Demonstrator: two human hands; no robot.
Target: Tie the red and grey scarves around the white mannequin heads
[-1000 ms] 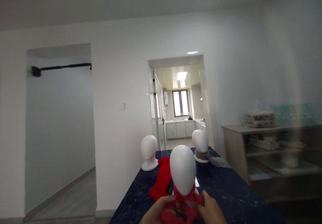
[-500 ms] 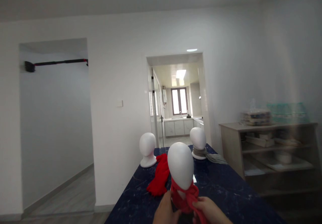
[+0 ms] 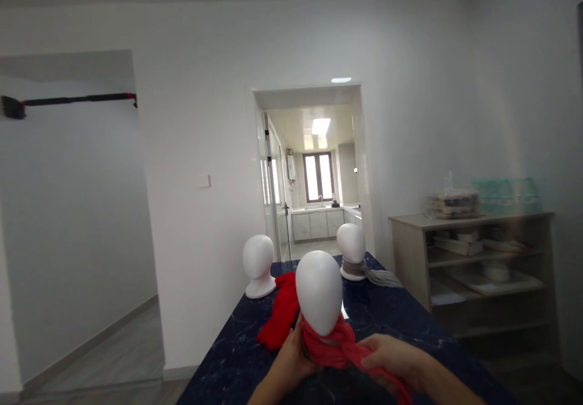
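A white mannequin head [image 3: 319, 291] stands close to me on the dark blue marbled table [image 3: 405, 323]. A red scarf [image 3: 336, 345] is wrapped round its neck. My left hand [image 3: 291, 357] presses against the scarf at the left side of the neck, fingers closed on the cloth. My right hand [image 3: 390, 361] grips the scarf's loose end, which trails off to the lower right.
Another red scarf [image 3: 279, 309] lies on the table behind. Two more white heads stand at the far end, a bare one [image 3: 258, 265] on the left and one [image 3: 351, 249] on the right with a grey scarf [image 3: 377, 275]. A wooden shelf unit [image 3: 473, 265] stands on the right.
The view has tilted down and drawn back. My right hand has pulled the scarf end out to the right, and my left hand has risen to the neck.
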